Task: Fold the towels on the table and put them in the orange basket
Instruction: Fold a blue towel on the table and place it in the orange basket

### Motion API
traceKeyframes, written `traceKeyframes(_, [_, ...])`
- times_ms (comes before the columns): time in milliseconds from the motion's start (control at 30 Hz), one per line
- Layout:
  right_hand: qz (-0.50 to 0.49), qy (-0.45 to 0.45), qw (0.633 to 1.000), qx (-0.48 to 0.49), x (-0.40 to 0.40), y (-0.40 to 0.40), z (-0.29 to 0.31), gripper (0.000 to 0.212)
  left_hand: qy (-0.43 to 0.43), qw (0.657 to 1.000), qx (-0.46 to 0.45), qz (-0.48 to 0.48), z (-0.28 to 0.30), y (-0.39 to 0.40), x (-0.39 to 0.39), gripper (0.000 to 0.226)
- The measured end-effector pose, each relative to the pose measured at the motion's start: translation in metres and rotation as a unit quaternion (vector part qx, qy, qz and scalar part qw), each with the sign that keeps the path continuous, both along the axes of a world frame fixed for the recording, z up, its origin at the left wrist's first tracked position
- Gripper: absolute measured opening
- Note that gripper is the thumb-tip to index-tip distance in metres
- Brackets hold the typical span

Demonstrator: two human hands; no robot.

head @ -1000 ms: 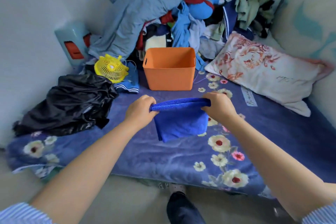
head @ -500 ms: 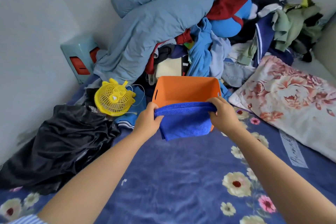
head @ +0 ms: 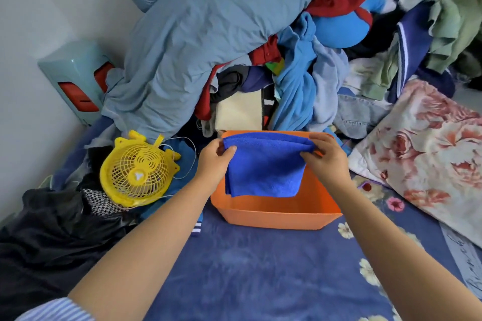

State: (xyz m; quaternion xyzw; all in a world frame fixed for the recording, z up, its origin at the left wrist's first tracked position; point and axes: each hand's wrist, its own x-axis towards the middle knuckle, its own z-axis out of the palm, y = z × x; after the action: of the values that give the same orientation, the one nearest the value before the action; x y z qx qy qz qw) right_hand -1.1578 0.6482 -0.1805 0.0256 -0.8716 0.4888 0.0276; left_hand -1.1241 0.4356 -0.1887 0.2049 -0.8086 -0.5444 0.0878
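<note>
A folded blue towel [head: 263, 167] hangs over the open top of the orange basket [head: 276, 217]. My left hand [head: 215, 161] pinches its upper left corner and my right hand [head: 324, 157] pinches its upper right corner. The towel's lower edge dangles inside the basket, above the near wall. The basket's floor is mostly hidden by the towel. The basket stands on the blue flowered sheet [head: 260, 268].
A yellow fan [head: 138, 172] lies left of the basket, with black clothing [head: 52, 237] beside it. A big heap of bedding and clothes [head: 234, 41] rises behind the basket. A flowered pillow [head: 427, 148] lies to the right. A pale blue stool [head: 75, 78] stands by the wall.
Both hands carried the towel forward from above the sheet to over the basket, and it now hangs inside the basket's opening. The view moved closer to the basket.
</note>
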Motion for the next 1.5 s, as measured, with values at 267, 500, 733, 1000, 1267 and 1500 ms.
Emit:
traceKeyframes(267, [0.000,-0.121,0.992,-0.019,-0.085,-0.042,-0.097,0.023,-0.106,0.992,-0.066,0.019,-0.104,-0.022,-0.089,0.021])
traceKeyframes(500, [0.066,-0.316,0.933,0.160,-0.138,-0.055,-0.211,0.009,-0.331,0.934,-0.132,0.003,-0.213,-0.010,-0.131,0.033])
traceKeyframes(733, [0.071,-0.374,0.905,0.190,-0.150,-0.068,-0.283,0.020,-0.410,0.898,-0.155,0.030,-0.283,-0.008,-0.144,0.039])
traceKeyframes(1000, [-0.024,-0.324,0.939,0.112,-0.169,-0.079,-0.318,0.031,-0.319,0.932,-0.153,0.083,-0.302,-0.008,-0.169,0.036])
traceKeyframes(1267, [0.045,-0.154,0.958,0.238,-0.147,-0.070,-0.314,0.031,-0.106,0.914,-0.386,-0.063,-0.313,-0.002,-0.138,0.048])
traceKeyframes(1500, [0.211,-0.183,0.912,0.301,-0.123,-0.073,-0.333,0.040,-0.250,0.823,-0.438,-0.260,-0.346,-0.011,-0.114,0.060])
